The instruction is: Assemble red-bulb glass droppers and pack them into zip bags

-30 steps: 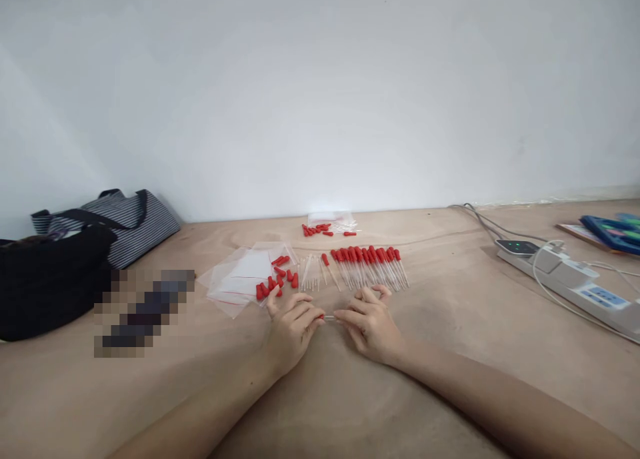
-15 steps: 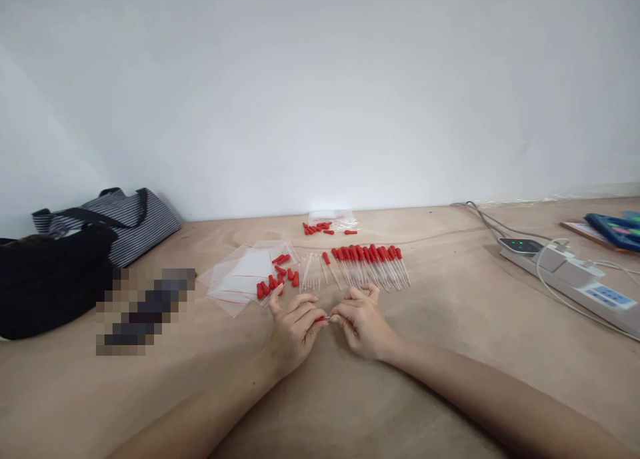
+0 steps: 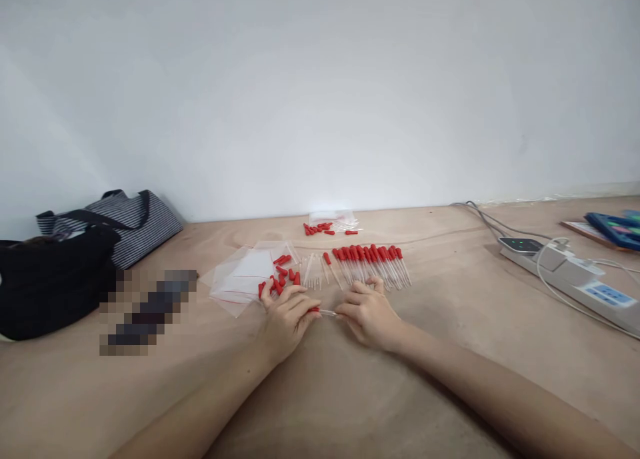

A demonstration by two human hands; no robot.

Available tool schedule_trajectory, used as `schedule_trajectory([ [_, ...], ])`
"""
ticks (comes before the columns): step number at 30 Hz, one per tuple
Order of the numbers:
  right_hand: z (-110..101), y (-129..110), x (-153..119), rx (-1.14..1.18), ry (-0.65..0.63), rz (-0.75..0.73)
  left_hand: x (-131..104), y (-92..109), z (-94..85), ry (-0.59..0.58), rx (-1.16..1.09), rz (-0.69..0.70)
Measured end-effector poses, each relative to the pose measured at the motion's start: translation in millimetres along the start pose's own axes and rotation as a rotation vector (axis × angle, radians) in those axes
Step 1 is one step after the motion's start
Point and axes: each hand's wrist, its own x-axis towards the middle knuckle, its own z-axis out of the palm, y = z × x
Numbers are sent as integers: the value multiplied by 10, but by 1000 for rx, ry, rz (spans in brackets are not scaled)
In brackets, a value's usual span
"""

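Between my hands a dropper [image 3: 327,312] lies level, its clear thin tube showing. My left hand [image 3: 286,322] pinches the red rubber bulb [image 3: 315,309] at its left end. At the other end my right hand [image 3: 370,312] has thumb and fingers closed on the tube. Loose red bulbs [image 3: 283,272] lie just beyond my left hand. Several bare clear tubes [image 3: 313,269] sit beyond the gap between the hands. To their right stretches a row of droppers with red bulbs [image 3: 367,252], with a single dropper [image 3: 327,259] slightly apart.
Clear zip bags [image 3: 240,279] lie left of the bulbs. Near the wall are more bulbs [image 3: 315,229] and a bag with clear tubes [image 3: 345,222]. A striped bag [image 3: 155,222] and a black bag [image 3: 50,286] stand left. A power strip [image 3: 585,286] with cables is right.
My hands have drawn a little apart, the left one shifting left and the right one slightly right. More of the clear tube now shows between them.
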Motion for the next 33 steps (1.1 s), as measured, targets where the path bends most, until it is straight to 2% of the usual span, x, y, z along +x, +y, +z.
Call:
schedule_trajectory([
  [2, 18, 17, 49, -17, -10, 73, -2, -60, 0, -22, 80, -85],
  [6, 85, 83, 292, -64, 22, 428, -4, -223, -10, -91, 289, -292],
  [9, 175, 137, 501, -121, 39, 556, -36, -323, -20, -206, 380, -308],
  [12, 264, 172, 612, -178, 17, 595, -90, -383, -24, -261, 398, -268],
  [17, 297, 200, 599, -198, 15, 560, -99, -423, -4, -195, 376, -255],
  [21, 253, 161, 665, -179, 27, 565, 27, -462, 12, -92, 369, -254],
  [25, 259, 47, 915, -99, 3, 636, 224, -526, 37, -33, 393, -308],
  [29, 320, -48, 1194, -50, -72, 728, 376, -558, 101, -77, 444, -359],
  [33, 386, -50, 1355, -32, -112, 771, 453, -550, 151, -135, 467, -400],
])
